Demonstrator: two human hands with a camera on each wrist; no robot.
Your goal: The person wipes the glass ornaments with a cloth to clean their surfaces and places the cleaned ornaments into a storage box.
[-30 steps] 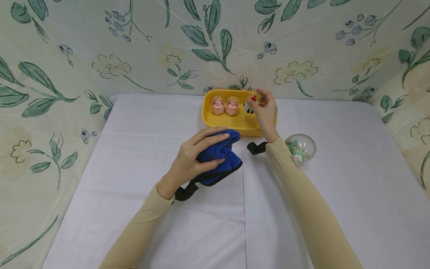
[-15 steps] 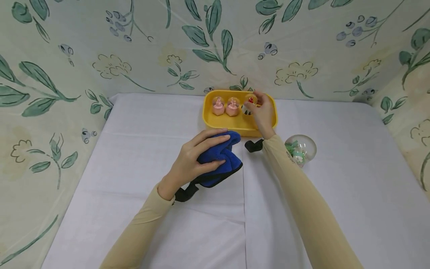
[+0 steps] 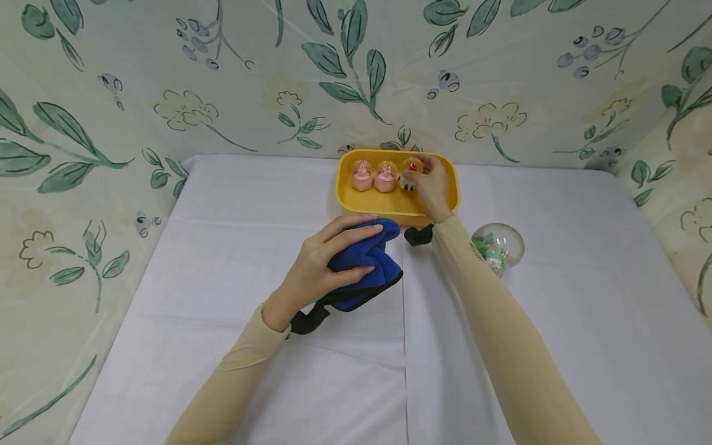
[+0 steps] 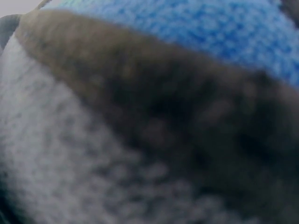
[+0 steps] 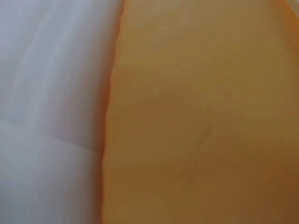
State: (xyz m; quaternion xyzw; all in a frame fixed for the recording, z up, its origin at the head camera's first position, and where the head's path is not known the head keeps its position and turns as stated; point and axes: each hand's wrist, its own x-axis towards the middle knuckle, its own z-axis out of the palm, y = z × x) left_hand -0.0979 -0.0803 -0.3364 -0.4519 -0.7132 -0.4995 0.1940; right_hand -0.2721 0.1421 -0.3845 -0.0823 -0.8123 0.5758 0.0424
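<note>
My left hand [image 3: 317,262] grips a bunched blue cloth [image 3: 361,262] with black edging, in the middle of the table. The cloth [image 4: 201,28] fills the top of the left wrist view, blurred and very near. At the back, my right hand [image 3: 435,185] pinches a small snow globe [image 3: 410,176] with a red figure and a white-and-black base. This globe is inside the yellow tray [image 3: 384,210], to the right of two pink globes, the left one [image 3: 361,176] and the right one [image 3: 385,177]. The tray's side [image 5: 201,112] takes up most of the right wrist view.
A larger clear globe [image 3: 507,241] with green and white contents lies right of my right forearm, which partly covers it. White cloth [image 3: 222,216] covers the table. A curtain with a leaf pattern [image 3: 250,80] stands behind and at both sides.
My right hand has moved the red-figured globe leftward and slightly down in the tray, closer to the pink globes. The left hand with the cloth has hardly moved.
</note>
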